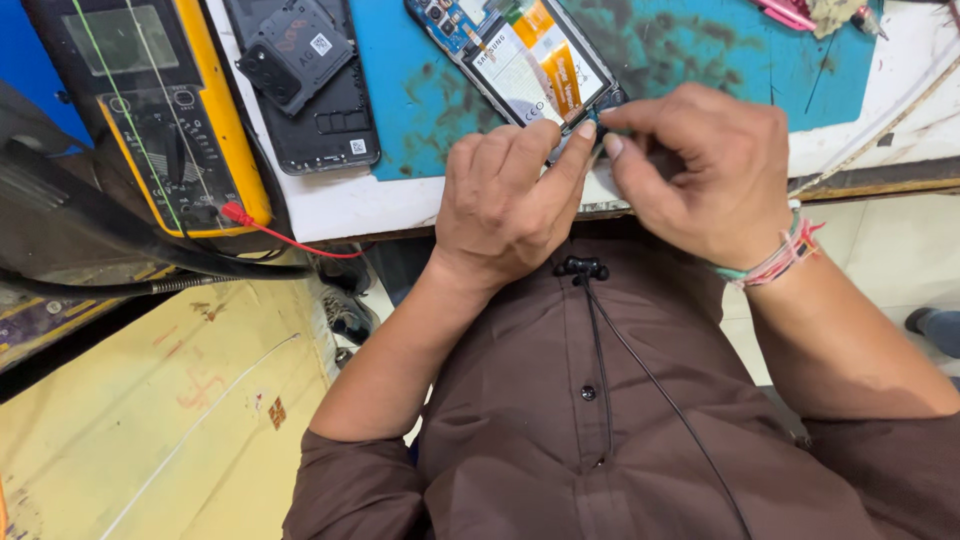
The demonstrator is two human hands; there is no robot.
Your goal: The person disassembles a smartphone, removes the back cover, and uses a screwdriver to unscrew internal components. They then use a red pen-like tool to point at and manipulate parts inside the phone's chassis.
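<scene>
An opened phone lies back-up on a blue work mat, its battery and circuit board exposed. My left hand rests at the table's near edge, its fingers curled and the index fingertip pressing on the phone's lower end. My right hand meets it there, thumb and forefinger pinched at the same lower corner of the phone. Whether a small part sits between the fingertips is hidden. Coloured thread bands circle my right wrist.
A yellow multimeter with a red lead stands at the left. Beside it lie a black phone back cover and a smaller black piece. Pink-handled tools lie at the far right. A black cable runs down my brown shirt.
</scene>
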